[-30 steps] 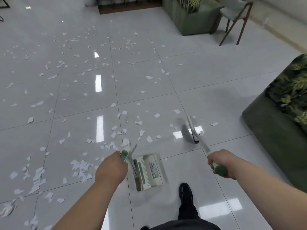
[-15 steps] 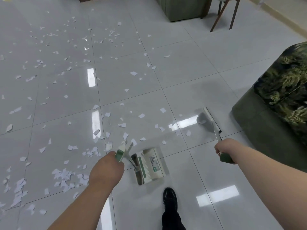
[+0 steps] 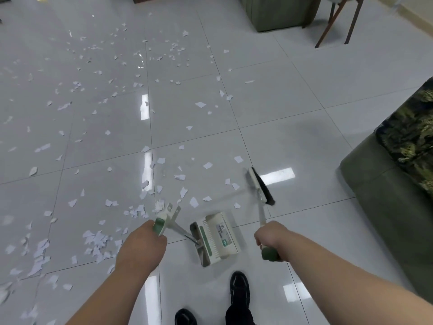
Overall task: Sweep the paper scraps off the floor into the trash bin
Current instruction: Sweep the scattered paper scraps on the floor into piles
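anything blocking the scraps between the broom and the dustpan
Nothing visible. Only bare tile and loose paper scraps lie between the broom and the dustpan; the black shoe stands nearer the person.

One wide-angle view, worn on the head, looks forward and steeply down from standing height at the floor; the left hand and right hand sit nearest, low in frame.

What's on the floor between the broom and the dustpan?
The head view shows a few paper scraps lying between the broom and the dustpan.
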Available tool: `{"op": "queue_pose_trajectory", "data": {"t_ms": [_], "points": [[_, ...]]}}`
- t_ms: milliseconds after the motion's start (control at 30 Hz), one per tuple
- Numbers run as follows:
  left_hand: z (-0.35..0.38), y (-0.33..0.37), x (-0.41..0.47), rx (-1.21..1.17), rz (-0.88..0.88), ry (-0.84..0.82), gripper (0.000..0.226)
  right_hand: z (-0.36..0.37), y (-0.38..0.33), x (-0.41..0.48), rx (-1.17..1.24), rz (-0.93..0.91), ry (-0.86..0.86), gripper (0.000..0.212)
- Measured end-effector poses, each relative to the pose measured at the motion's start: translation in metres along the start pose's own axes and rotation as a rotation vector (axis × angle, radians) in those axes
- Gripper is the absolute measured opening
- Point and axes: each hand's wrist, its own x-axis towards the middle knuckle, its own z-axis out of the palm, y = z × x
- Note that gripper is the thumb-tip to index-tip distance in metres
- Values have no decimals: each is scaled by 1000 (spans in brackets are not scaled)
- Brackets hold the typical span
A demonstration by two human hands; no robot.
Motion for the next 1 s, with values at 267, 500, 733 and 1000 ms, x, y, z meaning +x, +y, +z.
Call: {"op": "queue_pose_trajectory", "data": {"t_ms": [267, 500, 733, 1000], "points": [[-11, -62, -13, -33, -113, 36, 6, 57, -69, -30, 103, -77, -236, 13], [-22, -118, -18, -77, -188, 57, 9, 97, -97, -45, 94, -100, -320, 24], [-31, -182, -11, -125, -213, 78, 6, 119, -96, -67, -45, -107, -151, 19], [-40, -247, 4, -140, -170, 67, 4, 175, -80, -75, -239, 27, 11, 8]]}}
